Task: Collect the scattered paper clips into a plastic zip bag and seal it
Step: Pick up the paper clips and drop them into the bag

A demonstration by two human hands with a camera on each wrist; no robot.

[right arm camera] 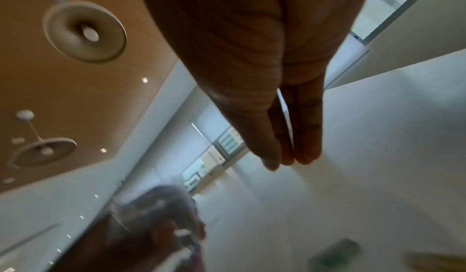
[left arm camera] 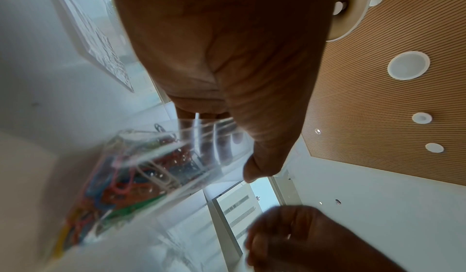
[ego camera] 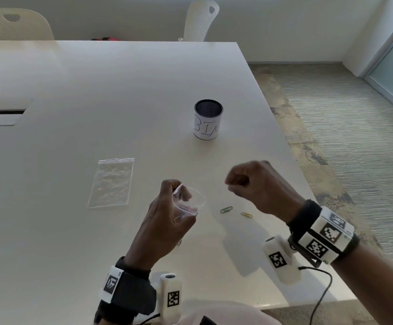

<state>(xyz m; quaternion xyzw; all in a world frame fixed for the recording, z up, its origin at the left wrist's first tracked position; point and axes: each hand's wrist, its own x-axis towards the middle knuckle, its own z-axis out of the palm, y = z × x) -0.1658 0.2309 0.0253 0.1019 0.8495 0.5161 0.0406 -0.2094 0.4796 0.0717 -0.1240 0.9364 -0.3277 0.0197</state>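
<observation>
Table [ego camera: 97,90]: white. Cup [ego camera: 208,119]: black mesh, white label, black lettering. Loose clips: one green [ego camera: 226,209], one yellow [ego camera: 246,215]. Held bag [left arm camera: 141,168]: clear, holding multicoloured clips. Wristbands [ego camera: 317,233]: black-and-white square markers.

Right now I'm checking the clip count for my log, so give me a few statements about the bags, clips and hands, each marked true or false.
1. The left hand holds a zip bag with coloured clips inside. True.
2. A second zip bag lies flat on the table. True.
3. No clips remain on the table. False: a green clip and a yellow clip lie there.
4. The right hand rests flat on the table. False: it is raised, fingers bunched together.
5. The mesh cup lies tipped over. False: it stands upright.
</observation>
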